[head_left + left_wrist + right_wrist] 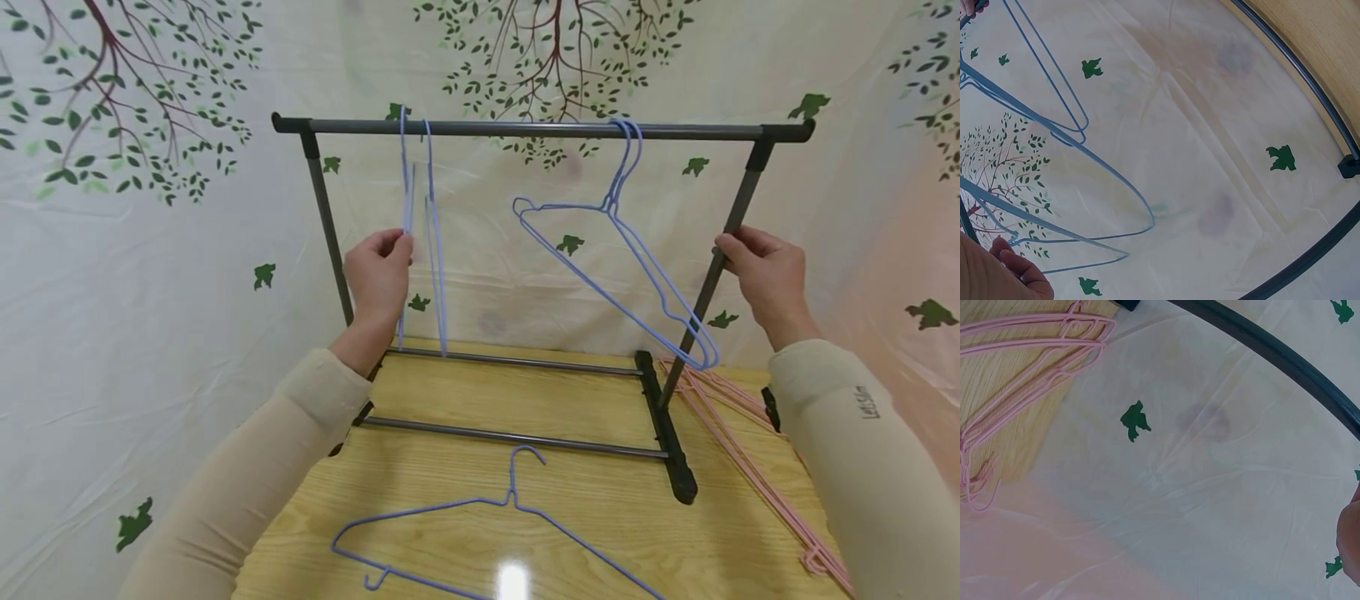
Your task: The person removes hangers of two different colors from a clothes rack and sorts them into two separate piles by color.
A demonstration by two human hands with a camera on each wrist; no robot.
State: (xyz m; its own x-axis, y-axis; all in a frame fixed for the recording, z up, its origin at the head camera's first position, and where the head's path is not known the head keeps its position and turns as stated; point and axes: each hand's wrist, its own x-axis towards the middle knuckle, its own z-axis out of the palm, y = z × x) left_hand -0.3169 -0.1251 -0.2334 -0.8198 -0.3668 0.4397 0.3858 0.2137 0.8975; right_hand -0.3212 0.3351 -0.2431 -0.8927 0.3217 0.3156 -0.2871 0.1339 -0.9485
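My left hand (378,275) pinches the side of a blue wire hanger (406,192) that hangs from the left part of the black garment rack's top bar (517,129). Just right of it hangs another blue hanger (440,292), seen almost edge-on. Over at the rack's right side, my right hand (768,279) grips the slanted upright post (707,296). Two blue hangers (612,200) hang close together near that post, turned more face-on. In the left wrist view, the left fingers (1025,269) show at the lower left corner, by the hangers.
A single blue hanger (513,483) lies on the wooden table in front of the rack's lower rails (510,435). Pink hangers (1091,342) are piled on the table right of the rack. Behind stands a pale curtain printed with branches and green birds.
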